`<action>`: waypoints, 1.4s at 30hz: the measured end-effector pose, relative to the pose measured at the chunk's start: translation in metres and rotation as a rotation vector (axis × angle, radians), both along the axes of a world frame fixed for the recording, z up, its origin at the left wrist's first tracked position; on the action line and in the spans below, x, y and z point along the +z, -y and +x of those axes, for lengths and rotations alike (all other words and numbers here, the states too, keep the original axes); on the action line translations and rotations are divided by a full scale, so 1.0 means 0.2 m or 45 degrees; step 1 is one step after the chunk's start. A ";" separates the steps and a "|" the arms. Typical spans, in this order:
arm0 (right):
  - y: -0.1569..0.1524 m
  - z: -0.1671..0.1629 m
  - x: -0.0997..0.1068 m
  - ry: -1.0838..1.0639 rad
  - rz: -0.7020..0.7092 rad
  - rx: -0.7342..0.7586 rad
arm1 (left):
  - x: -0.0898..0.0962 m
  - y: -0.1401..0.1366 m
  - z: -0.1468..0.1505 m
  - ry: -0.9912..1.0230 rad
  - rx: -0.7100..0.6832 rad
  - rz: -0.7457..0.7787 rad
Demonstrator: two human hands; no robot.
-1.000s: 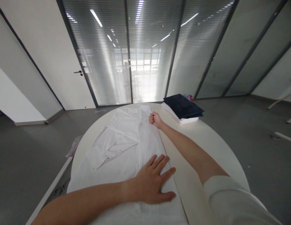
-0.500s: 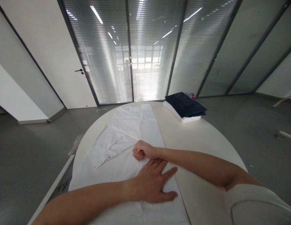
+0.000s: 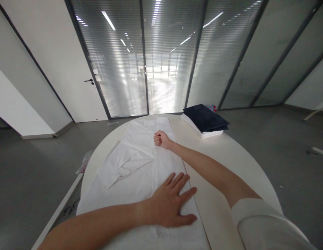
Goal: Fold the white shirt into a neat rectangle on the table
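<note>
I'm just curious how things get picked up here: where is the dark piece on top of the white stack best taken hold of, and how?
Probably by its near right corner, with the right hand coming from the right: the dark piece lies flat, but that corner sticks out past the white stack, which seems to leave an edge to pinch.

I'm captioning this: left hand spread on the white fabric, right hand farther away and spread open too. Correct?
Not quite: the right hand is curled into a fist, not open, as the head view shows. It is farther away, and the left hand lies spread on the white fabric.
</note>
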State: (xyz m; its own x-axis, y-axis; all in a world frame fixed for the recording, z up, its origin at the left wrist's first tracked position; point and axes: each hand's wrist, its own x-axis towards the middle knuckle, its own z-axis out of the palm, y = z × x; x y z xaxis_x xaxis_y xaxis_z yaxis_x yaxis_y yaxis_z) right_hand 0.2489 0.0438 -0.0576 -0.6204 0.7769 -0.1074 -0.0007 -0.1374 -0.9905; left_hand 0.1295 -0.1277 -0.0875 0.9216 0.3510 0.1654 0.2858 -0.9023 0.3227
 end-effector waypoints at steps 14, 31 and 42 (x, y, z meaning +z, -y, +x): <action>0.35 0.14 -0.17 -0.252 -0.046 0.176 | -0.02 0.00 0.00 0.039 0.006 0.003; 0.66 0.11 -0.10 0.548 1.186 0.297 | 0.21 -0.87 -0.74 0.141 1.317 -0.058; 0.66 0.14 -0.01 0.855 1.492 0.479 | 0.05 -1.11 -1.07 0.151 1.585 -0.661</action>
